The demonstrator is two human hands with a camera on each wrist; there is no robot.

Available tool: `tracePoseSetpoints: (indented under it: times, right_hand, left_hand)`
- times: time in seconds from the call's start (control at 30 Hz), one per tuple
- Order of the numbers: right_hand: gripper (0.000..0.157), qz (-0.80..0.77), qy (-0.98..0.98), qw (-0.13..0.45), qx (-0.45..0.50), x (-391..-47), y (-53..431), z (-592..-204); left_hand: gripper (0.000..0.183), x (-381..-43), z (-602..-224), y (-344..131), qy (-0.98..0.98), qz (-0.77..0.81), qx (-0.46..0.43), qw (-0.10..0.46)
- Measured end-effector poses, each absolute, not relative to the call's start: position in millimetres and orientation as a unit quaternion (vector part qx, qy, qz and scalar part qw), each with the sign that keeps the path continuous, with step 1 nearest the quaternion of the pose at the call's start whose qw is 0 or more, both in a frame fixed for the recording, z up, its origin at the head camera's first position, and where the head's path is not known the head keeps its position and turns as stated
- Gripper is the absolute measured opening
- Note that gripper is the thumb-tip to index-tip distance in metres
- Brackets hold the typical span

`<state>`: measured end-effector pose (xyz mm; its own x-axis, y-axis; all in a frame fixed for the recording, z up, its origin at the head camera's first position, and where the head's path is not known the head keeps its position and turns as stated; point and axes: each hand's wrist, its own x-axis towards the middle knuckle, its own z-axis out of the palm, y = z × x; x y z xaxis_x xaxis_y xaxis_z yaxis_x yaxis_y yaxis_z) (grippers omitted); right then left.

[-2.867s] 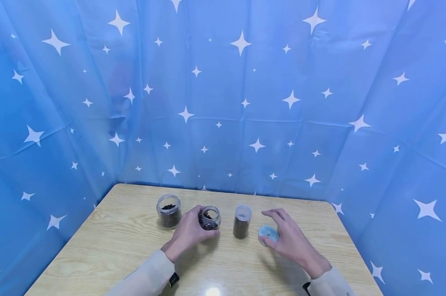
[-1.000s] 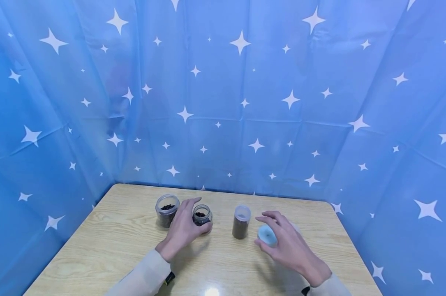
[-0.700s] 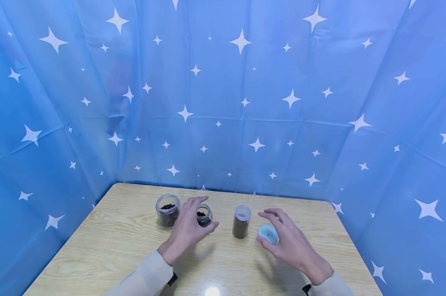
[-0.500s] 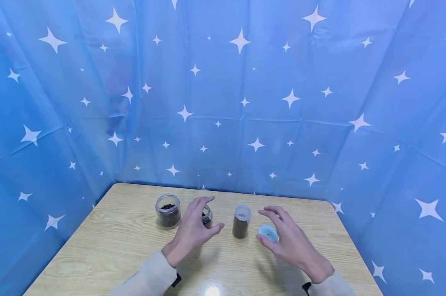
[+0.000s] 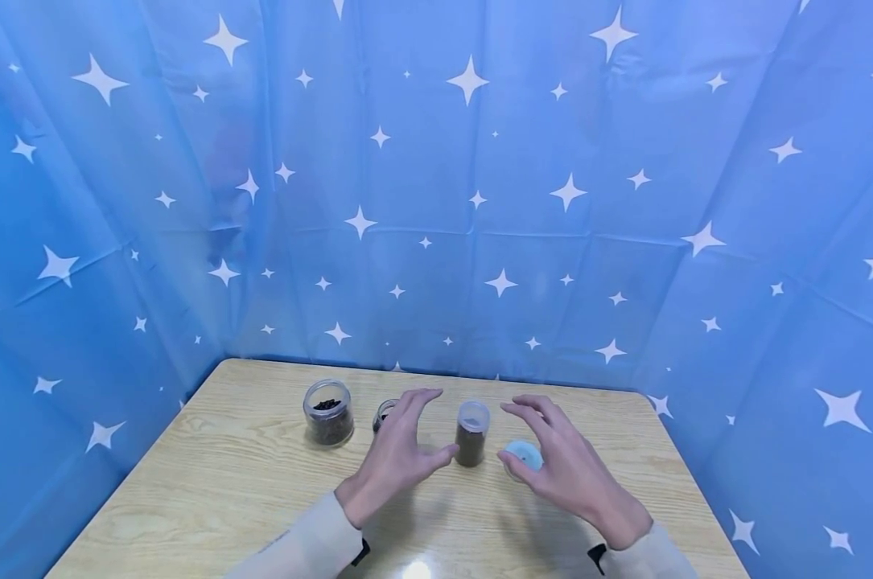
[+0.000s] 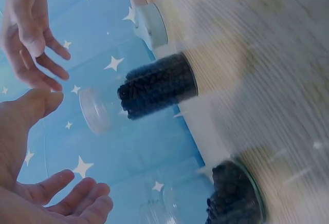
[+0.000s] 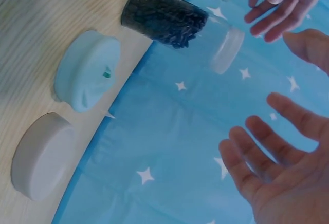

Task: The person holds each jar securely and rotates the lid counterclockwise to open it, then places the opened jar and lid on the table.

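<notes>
My left hand hovers just left of a tall clear jar, thumb and fingers spread and holding nothing. Dark bean-like pieces fill the jar's lower part, and a translucent cap tops it. Behind the left hand, a small open glass jar is mostly hidden in the head view; dark pieces show in it. To the tall jar's right, my right hand is held with its fingers apart over a light blue lid, with no visible hold on anything.
A wide open glass jar with dark pieces stands at the left on the wooden table. A round whitish lid lies beside the blue one, hidden by the right hand in the head view. A star-patterned blue curtain hangs behind.
Earlier my left hand gripped the small jar; it shifted that jar left, let go, and moved right toward the tall jar. The right hand has barely moved.
</notes>
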<state>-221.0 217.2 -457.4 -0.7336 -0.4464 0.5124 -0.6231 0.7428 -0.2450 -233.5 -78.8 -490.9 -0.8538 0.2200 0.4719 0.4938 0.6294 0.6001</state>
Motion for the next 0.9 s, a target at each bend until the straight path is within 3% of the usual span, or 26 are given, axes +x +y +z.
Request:
tracePoseSetpoints:
  times: [0.57,0.9]
  right_hand:
    - [0.070,0.210,-0.892,0.229,0.326,-225.4,200.9,-449.6]
    - [0.070,0.214,-0.897,0.213,0.323,-227.7,193.0,-450.6]
  left_hand:
    - [0.098,-239.3,-502.5,-61.0,-0.892,-0.406,-0.175,0.093]
    - [0.099,-249.2,-513.6,-54.7,-0.892,-0.411,-0.170,0.073]
